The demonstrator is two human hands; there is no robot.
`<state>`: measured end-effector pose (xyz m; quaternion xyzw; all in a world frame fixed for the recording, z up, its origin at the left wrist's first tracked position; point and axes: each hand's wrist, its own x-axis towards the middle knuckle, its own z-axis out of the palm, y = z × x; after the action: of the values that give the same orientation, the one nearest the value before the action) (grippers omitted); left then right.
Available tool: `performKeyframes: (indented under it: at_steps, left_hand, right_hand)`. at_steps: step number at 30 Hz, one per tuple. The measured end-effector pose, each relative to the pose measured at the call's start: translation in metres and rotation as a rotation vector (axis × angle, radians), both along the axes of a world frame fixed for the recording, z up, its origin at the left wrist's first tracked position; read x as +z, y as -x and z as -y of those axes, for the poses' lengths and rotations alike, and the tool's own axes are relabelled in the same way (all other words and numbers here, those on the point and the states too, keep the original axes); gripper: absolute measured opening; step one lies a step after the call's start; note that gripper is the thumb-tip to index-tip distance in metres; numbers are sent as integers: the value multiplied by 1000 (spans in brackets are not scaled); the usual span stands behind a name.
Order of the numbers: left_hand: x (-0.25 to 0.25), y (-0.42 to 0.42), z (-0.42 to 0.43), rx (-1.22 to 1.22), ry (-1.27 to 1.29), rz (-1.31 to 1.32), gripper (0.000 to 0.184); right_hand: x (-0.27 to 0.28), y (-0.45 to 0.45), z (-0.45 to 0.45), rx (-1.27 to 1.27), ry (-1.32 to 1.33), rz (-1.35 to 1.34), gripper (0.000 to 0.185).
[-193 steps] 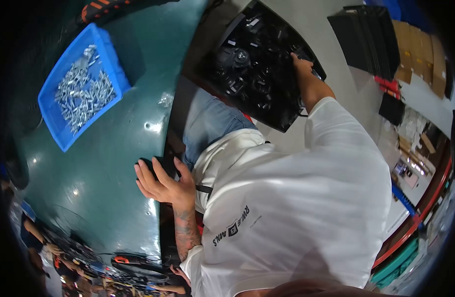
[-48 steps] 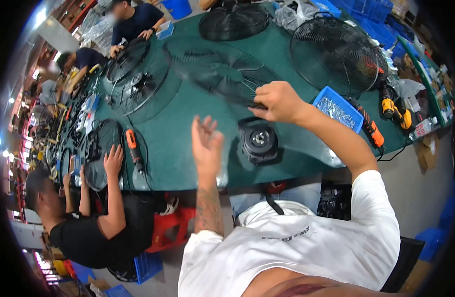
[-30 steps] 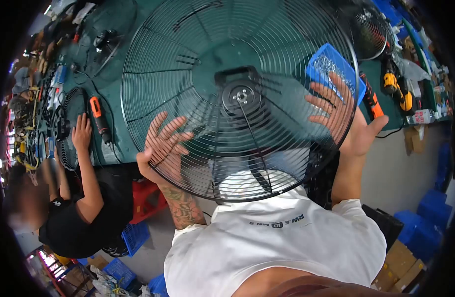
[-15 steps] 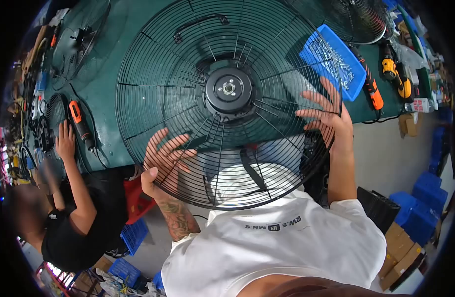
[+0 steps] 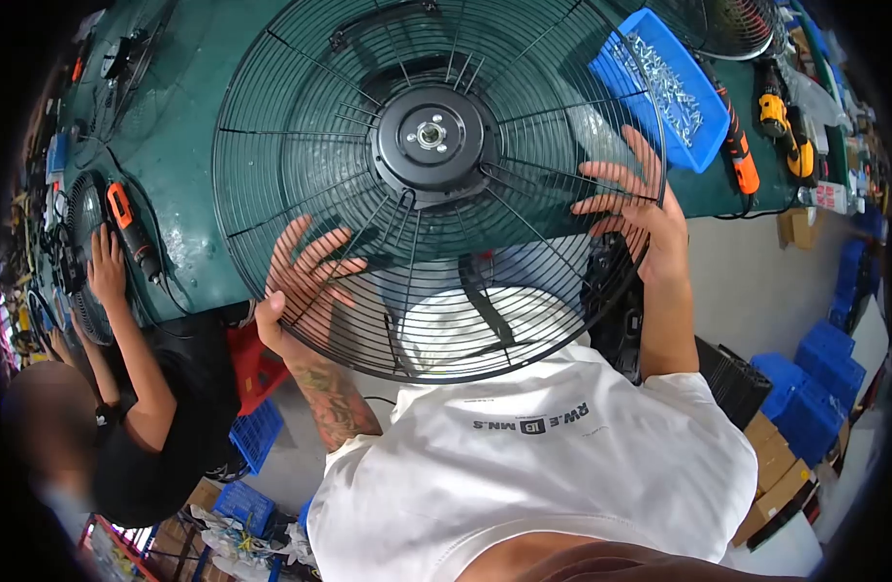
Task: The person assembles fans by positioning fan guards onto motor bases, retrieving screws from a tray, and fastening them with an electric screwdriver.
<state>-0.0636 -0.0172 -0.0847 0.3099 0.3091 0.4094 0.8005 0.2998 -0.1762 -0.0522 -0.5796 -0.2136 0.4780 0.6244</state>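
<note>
Over the near edge of the desk (image 5: pixel 194 242) is a big round wire guard (image 5: pixel 548 204), with a black motor (image 5: pixel 407 150) at its middle, a bit toward 12 o'clock. The left hand (image 5: pixel 315 267) holds the rim at about 8 o'clock, thumb outside, fingers spread wide behind the wires. The right hand (image 5: pixel 645 213) holds it near 4 o'clock, fingers spread behind the wires too; I can't see that thumb. The step now looks like lining up the guard with the motor. The next move seems to call for a slow, even push or turn from both hands. I can't tell if the two parts are joined. The guard is black and thin, ring inside ring, with straight wires going out like sun rays. The motor is round, with a shiny middle. At 2 o'clock, a blue tray (image 5: pixel 713 145) of silver bits lies partly behind the rim.
</note>
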Motion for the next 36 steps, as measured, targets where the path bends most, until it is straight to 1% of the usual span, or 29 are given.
performKeyframes:
  at_steps: [9,12,16,18,19,21,22,23,24,25,26,27,28,29,30,32,33,34,35,36]
  left_hand:
    - [-10,11,-17,-97,-43,71,93]
    - [-10,12,-17,-79,-39,41,94]
    - [-8,19,-18,-82,-116,-60,97]
    - [-4,19,-18,-57,-161,-242,105]
    - [1,20,-17,-74,-165,-237,105]
    - [16,26,-18,9,-177,-432,115]
    - [26,40,-24,75,-130,-559,119]
    - [12,85,-40,130,-174,-430,105]
    - [30,85,-45,297,-95,-531,91]
    - [15,126,-37,252,-100,-504,91]
    - [-11,211,-107,393,-308,-461,68]
    - [39,127,-68,362,-317,-435,68]
    - [85,52,-52,420,-453,-538,43]
    - [123,-32,-64,483,-583,-663,38]
    - [124,-29,-76,473,-595,-653,38]
    - [131,-12,-105,176,-987,-999,40]
    - [142,-43,-103,53,-1107,-1018,39]
    - [151,-84,-96,-61,-1051,-916,35]
    - [160,-129,-86,-176,-994,-813,30]
    - [169,-170,-74,-309,-1093,-809,26]
  right_hand:
    - [-4,5,6,11,-29,8,84]
    - [-6,6,8,10,-11,22,83]
    - [-5,5,8,16,7,23,84]
    - [-8,7,9,9,-14,44,81]
    - [-9,6,11,4,-34,69,79]
    - [-14,-11,23,-82,-67,67,76]
    - [-14,-25,33,-143,-102,66,76]
    - [-13,-41,43,-248,-91,97,74]
    - [-6,-57,50,-366,-106,50,64]
    - [-7,-81,61,-422,-100,5,59]
    - [-10,-107,76,-472,-100,-45,55]
    - [-18,-129,88,-506,-110,-25,55]
    - [-29,-150,99,-507,-180,-257,54]
    - [-43,-169,99,-493,-237,-507,53]
    - [-44,-183,97,-505,-250,-505,53]
    - [-47,-202,93,-652,-164,-641,55]
    - [-53,-221,100,-545,-189,-678,62]
    - [-58,-231,99,-551,-207,-680,62]
    - [-62,-239,98,-546,-182,-644,66]
    - [-63,-246,99,-543,-160,-601,71]
